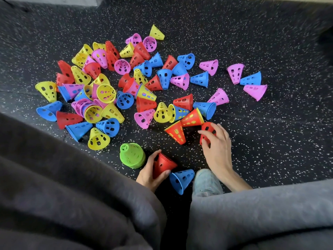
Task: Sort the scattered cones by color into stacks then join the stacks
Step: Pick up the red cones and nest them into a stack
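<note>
Many perforated plastic cones in red, yellow, blue and pink lie scattered over the dark speckled floor (252, 42). My left hand (149, 173) grips a short stack of red cones (163, 165) near the bottom centre. My right hand (215, 143) curls its fingers around a single red cone (209, 129) lying on the floor. A green cone stack (132, 156) stands upright just left of my left hand. Two red cones with yellow ones nested inside (177, 132) lie between the hands and the pile. A blue cone (181, 178) lies on its side beside my left hand.
Dark grey sleeves (72, 195) fill the lower part of the view. A knee in light jeans (206, 183) shows below my right wrist. Loose pink and blue cones (250, 80) lie apart at the right. The main pile (100, 83) spreads across the left and centre.
</note>
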